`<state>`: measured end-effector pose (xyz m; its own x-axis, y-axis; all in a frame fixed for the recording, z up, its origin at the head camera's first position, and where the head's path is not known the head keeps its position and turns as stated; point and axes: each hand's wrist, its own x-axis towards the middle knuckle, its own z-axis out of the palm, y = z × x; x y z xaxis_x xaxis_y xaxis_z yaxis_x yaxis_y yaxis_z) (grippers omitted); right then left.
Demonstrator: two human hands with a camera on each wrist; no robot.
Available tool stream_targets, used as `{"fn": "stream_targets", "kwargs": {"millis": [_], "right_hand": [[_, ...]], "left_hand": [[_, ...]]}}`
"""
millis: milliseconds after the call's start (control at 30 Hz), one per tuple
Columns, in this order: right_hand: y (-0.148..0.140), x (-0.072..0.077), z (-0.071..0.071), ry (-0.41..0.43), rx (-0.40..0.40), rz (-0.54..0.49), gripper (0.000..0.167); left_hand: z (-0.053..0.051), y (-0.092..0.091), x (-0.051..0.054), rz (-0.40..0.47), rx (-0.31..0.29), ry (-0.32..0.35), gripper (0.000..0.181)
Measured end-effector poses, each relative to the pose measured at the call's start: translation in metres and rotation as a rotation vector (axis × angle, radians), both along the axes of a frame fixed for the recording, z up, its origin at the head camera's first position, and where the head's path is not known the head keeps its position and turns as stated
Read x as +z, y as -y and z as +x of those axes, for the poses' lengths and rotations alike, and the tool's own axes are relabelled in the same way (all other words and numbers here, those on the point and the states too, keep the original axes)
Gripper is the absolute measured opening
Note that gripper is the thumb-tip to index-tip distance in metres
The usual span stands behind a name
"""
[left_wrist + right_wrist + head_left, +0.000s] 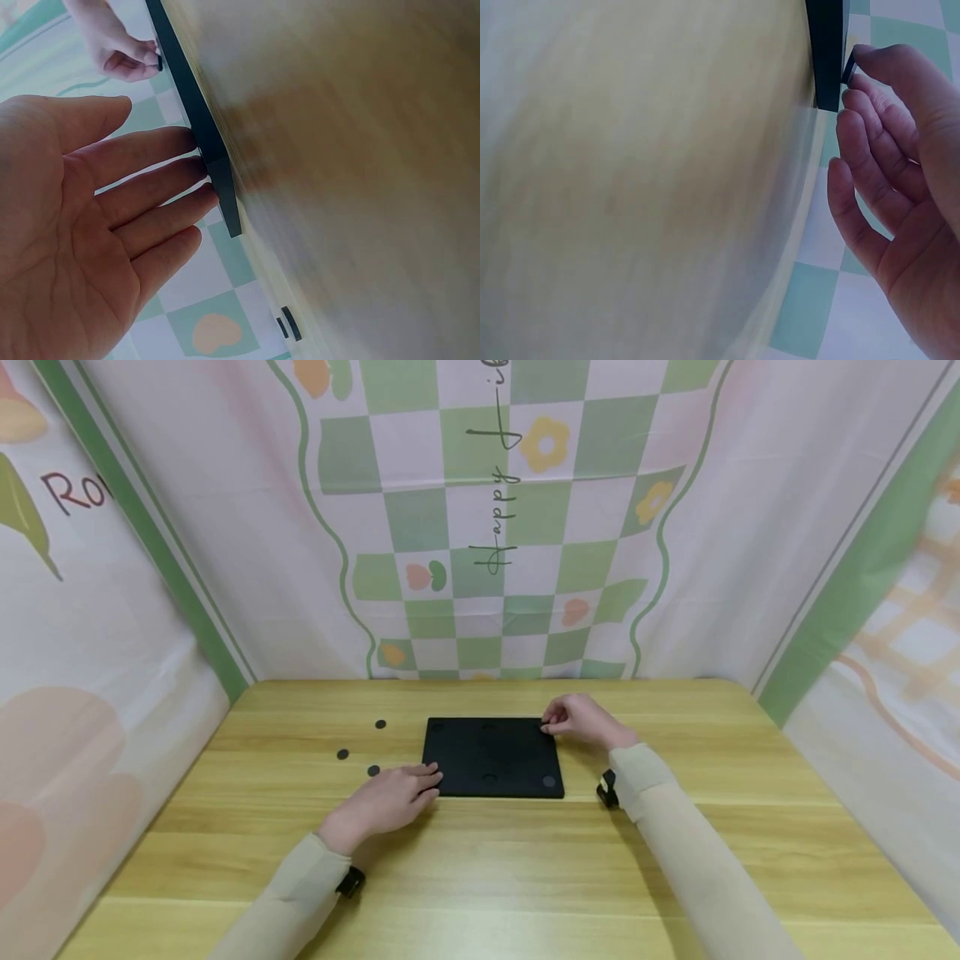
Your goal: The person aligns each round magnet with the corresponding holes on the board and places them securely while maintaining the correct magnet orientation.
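A flat black rectangular board [465, 753] lies on the table, with round marks near its edges. My left hand [390, 797] rests with extended fingers on the board's near left corner; the left wrist view shows the fingertips [180, 139] touching its edge. At the far right corner my right hand [583, 722] pinches a small thin black disc [850, 66] between thumb and finger, held on edge beside the board. A dark grey disc [549, 782] sits at the board's near right corner.
Three loose black discs lie on the wooden table [495, 877] left of the board: a far one [381, 724], a middle one [342, 754] and a near one [373, 771] close to my left hand. A patterned curtain [480, 527] hangs behind the table.
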<state>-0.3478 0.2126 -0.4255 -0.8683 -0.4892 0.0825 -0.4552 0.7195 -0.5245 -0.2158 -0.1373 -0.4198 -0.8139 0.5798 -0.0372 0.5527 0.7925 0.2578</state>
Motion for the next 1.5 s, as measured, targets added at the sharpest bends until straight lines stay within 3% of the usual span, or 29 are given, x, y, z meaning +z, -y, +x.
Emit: {"fn": "stream_targets", "kwargs": {"millis": [1500], "right_hand": [[0.0039,0.0010,0.0003,-0.029,0.028,0.031,0.010]], "left_hand": [[0.0017,-0.0002,0.0018,-0.004,0.005,0.005,0.040]]}}
